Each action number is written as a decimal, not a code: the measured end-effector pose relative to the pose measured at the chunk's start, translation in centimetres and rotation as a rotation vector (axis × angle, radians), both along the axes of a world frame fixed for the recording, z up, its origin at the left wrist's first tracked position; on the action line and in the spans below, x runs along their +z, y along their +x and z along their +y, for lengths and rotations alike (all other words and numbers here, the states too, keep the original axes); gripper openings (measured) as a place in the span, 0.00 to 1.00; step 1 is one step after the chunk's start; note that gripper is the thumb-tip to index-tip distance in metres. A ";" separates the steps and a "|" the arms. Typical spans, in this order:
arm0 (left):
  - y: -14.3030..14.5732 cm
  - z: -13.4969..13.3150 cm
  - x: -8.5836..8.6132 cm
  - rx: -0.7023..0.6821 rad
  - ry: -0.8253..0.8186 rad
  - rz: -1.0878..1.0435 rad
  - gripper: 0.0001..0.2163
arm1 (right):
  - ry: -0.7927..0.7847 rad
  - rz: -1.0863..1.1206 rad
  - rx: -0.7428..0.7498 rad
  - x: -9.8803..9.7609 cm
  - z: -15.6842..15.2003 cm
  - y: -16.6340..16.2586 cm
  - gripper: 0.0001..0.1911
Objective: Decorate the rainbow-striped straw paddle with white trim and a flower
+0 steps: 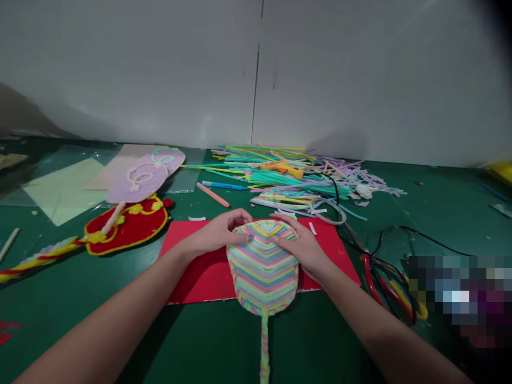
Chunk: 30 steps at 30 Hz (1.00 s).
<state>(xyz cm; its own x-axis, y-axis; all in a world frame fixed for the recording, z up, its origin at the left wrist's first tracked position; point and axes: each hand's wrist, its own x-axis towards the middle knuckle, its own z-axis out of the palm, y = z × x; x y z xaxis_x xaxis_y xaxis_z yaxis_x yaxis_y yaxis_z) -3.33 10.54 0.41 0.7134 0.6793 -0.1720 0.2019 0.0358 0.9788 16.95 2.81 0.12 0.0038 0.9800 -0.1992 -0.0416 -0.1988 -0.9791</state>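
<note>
A fan-shaped craft piece of pastel striped strips, with a braided handle pointing towards me, lies on a red sheet on the green table. My left hand rests on its upper left edge, fingers curled and pressing on the rim. My right hand lies on its upper right edge, fingers laid over the stripes and pressing down. Both hands meet near the top of the fan.
A red and yellow fan and a lilac fan lie to the left. A heap of coloured strips with an orange tool lies behind. Scissors and pliers with red handles and black cable are at the right. Plastic sheets lie far left.
</note>
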 end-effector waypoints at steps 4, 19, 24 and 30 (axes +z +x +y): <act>-0.1 0.2 -0.1 -0.019 -0.014 -0.010 0.14 | -0.009 0.029 0.001 0.1 -0.1 0.0 0.27; 0.6 -0.4 1.0 0.064 0.040 0.071 0.14 | -0.003 0.028 0.006 0.1 -0.1 0.0 0.29; 1.3 -1.0 1.0 0.021 0.046 0.160 0.16 | 0.022 -0.035 0.005 0.0 -0.1 0.0 0.28; 1.8 -1.3 0.9 0.067 0.124 0.283 0.11 | 0.082 -0.186 0.000 -0.1 -0.3 0.0 0.26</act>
